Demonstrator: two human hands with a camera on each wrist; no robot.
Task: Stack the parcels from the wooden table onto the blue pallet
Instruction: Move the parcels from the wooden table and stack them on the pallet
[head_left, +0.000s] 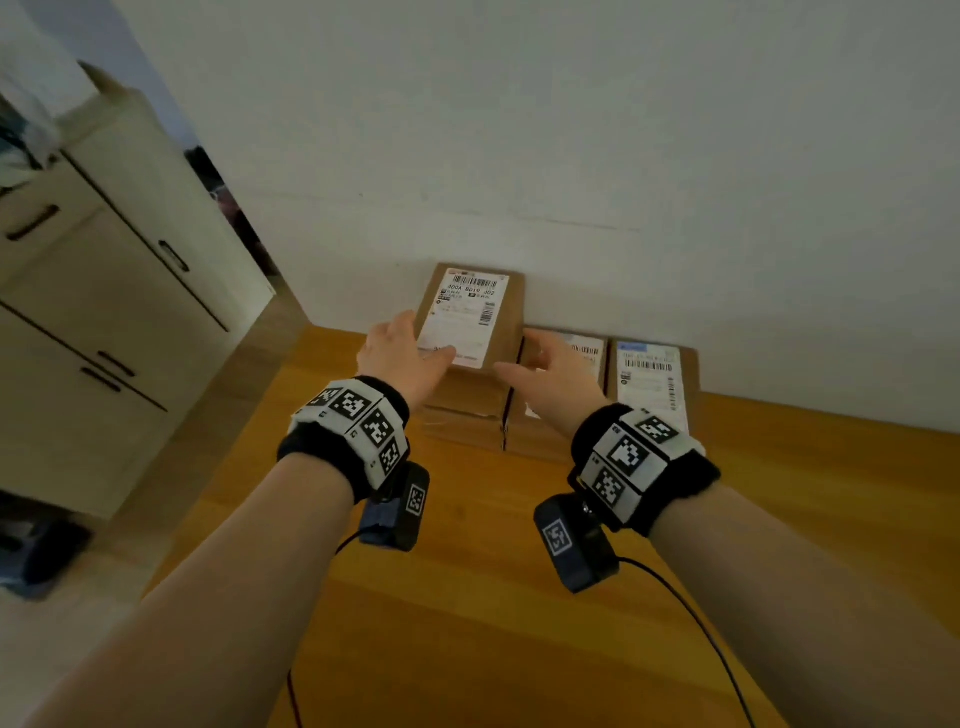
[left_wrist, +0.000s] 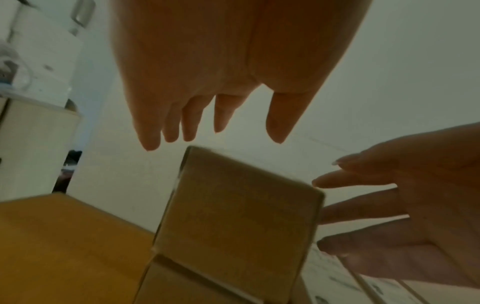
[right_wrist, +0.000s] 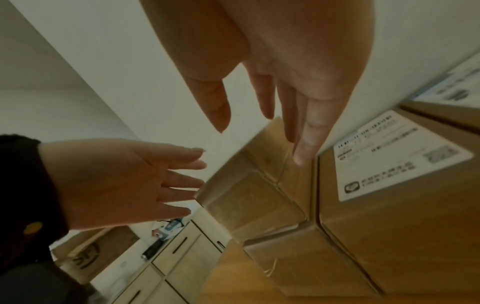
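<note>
The parcels sat against the white wall (head_left: 571, 156) at the far edge of the wooden tabletop (head_left: 467, 597), whose surface was smooth, orange-brown and faintly glossy. All were plain brown cardboard boxes, rectangular and flat-sided, with white printed shipping labels on their top faces.

In the head view the top parcel (head_left: 511, 306) crowned a stack at 12 o'clock from the hands; the stack looked three boxes high, with taped seams showing on the lower boxes (head_left: 462, 415). The top parcel's long axis ran from the person toward the wall, and its label (head_left: 465, 317) lay the same way, with the barcode at the wall end. At 3 o'clock from the stack, just beside it, stood a lower parcel (head_left: 563, 364), and farther right another parcel (head_left: 654, 379), both lying with their long axes toward the wall.

The left hand (head_left: 402, 353) was spread, fingers straight, at the top parcel's left edge, thumb over the label's near corner. The right hand (head_left: 550, 374) was likewise spread with straight fingers at the parcel's right side, above the lower neighbour. The wrist views showed both hands splayed with gaps to the cardboard, so neither was grasping anything; whether any fingertip touched the box cannot be told.

At 9 o'clock stood a cream cabinet (head_left: 104, 312) with dark slot handles.
</note>
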